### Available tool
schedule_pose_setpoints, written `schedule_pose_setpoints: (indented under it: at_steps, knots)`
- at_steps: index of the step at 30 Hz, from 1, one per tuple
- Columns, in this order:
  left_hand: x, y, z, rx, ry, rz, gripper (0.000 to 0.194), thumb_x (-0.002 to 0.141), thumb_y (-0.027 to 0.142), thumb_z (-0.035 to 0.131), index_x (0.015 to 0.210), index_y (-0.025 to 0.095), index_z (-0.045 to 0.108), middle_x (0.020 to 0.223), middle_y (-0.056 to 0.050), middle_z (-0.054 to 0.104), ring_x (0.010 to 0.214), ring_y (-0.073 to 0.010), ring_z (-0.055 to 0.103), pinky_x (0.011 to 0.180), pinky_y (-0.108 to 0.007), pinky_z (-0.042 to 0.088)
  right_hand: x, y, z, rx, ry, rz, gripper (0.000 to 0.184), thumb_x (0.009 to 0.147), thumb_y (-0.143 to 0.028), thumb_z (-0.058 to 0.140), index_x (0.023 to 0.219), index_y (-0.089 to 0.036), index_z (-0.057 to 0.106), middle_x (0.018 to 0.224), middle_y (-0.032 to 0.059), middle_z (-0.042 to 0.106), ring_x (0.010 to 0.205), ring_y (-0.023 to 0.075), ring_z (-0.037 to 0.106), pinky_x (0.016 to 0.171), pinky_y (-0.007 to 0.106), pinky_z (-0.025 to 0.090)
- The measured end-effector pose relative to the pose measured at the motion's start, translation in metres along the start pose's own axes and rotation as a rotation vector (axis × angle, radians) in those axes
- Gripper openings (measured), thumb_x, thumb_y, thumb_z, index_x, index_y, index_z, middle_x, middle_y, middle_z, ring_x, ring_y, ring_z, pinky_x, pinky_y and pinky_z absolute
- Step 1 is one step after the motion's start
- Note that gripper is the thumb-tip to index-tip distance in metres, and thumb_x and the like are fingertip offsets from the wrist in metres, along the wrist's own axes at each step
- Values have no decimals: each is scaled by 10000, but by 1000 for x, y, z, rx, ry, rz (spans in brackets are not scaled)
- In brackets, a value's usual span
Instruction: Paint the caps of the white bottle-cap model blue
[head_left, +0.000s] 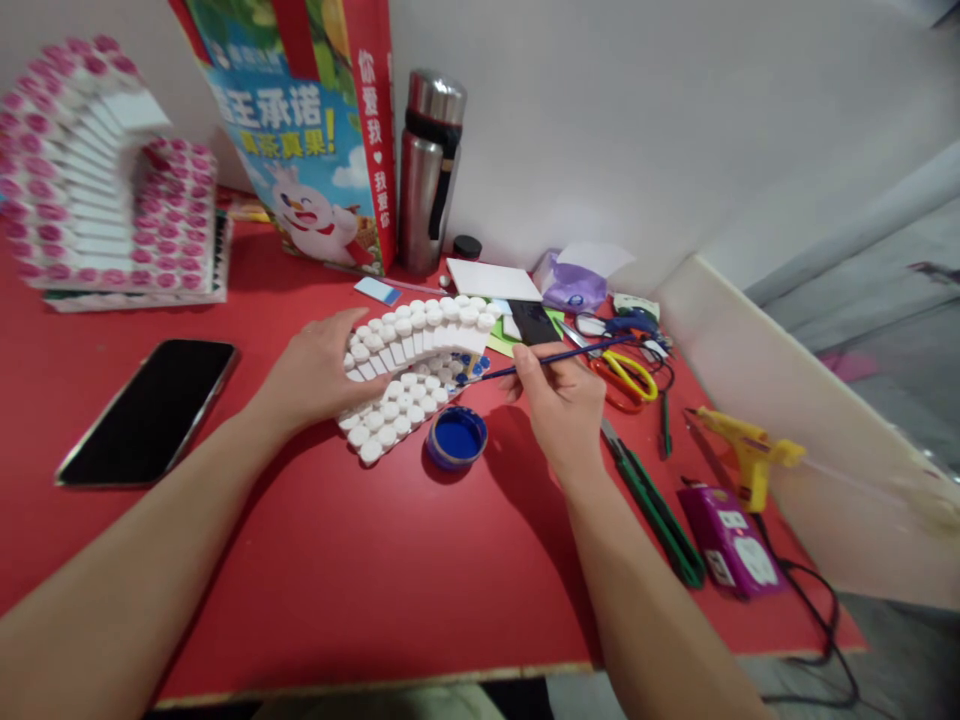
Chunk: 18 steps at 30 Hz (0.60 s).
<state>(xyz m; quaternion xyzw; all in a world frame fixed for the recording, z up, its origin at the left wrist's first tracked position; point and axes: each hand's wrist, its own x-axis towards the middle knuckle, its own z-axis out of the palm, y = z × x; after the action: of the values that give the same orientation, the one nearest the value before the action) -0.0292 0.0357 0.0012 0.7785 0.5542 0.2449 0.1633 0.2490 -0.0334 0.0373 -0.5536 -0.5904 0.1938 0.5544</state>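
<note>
My left hand (322,367) grips the left end of a white arched model (409,405) studded with white round pieces, its thumb lying across the step-like slats. A slim dark blue paintbrush (566,354) is pinched in the fingers of my right hand (559,405). The brush's tip meets the right end of the model, where several round pieces (474,366) are coloured blue. Just in front of the model stands a small uncapped jar of blue paint (459,437).
On the left are a phone (150,412) and a pink-and-white arched model (112,190). A bag (315,140) and steel flask (431,170) stand behind. To the right lie scissors (626,380), a green utility knife (652,505), a yellow glue gun (750,450) and a purple pack (731,540).
</note>
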Motion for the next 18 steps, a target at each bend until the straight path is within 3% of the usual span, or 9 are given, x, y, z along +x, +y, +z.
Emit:
schedule_pose_setpoints:
  at_steps: [6,11,18]
  knots:
    - [1,-1,1,3,-8,-14,925,779,556,736,1587,174,499,1602,-213,582,1479,-479,558,1261,-627,442,1,3,0,-1,-42,49,261,1005,-393,718,808,-224,694,658,-16,758,529,142,689,568,260,559]
    - [0,0,0,-4,4,-13,880,787,552,735,1580,248,501,1612,-160,590,1485,-457,557,1259,-634,443,0,1,-1,-30,-3,25,281,1014,-384,709,785,-224,677,643,-22,747,524,133,678,570,251,560]
    - [-1,0,0,-7,3,7,869,803,533,752,1583,248,497,1609,-180,590,1483,-475,555,1252,-667,441,0,2,0,-6,-25,59,277,1010,-417,721,814,-224,687,669,-13,759,535,138,688,571,261,564]
